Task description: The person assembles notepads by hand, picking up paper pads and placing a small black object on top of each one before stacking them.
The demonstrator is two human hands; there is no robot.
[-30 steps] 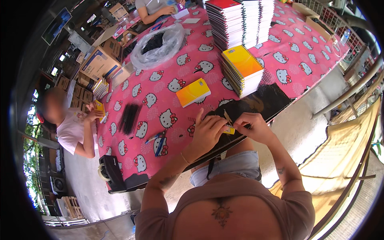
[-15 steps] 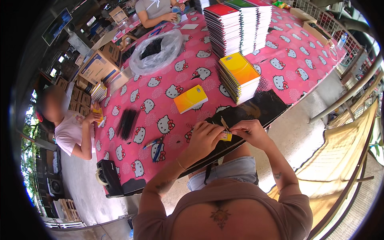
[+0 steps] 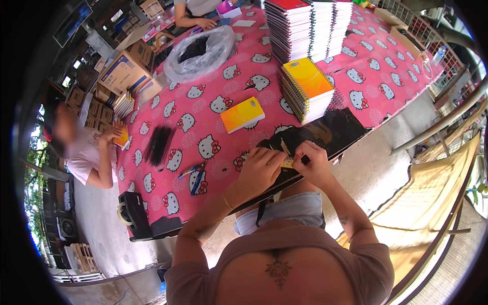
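Observation:
At the table's near edge, both my hands are at a small yellow notebook point(image 3: 287, 162), mostly hidden beneath my fingers. My left hand point(image 3: 262, 166) is closed on its left side. My right hand point(image 3: 314, 161) pinches at its right end; what lies between those fingertips is too small to make out. Beyond them lies a yellow-orange notebook point(image 3: 243, 115) with holes punched along one edge. To its right rises a stack of yellow spiral notebooks point(image 3: 308, 79). Under my hands runs a black board or mat point(image 3: 338, 133).
Black coils point(image 3: 159, 146), pens point(image 3: 197, 181) and a tape dispenser point(image 3: 133, 216) lie to the left. Tall stacks of spiral notebooks point(image 3: 290, 33) stand behind, beside a plastic bag ring point(image 3: 175, 68). One co-worker point(image 3: 91, 157) handles a yellow notebook at left; another point(image 3: 195, 15) sits at the far side.
My right hand has turned and curled in closer to my left hand. The far co-worker's hand has come down to the table. The view has shifted slightly.

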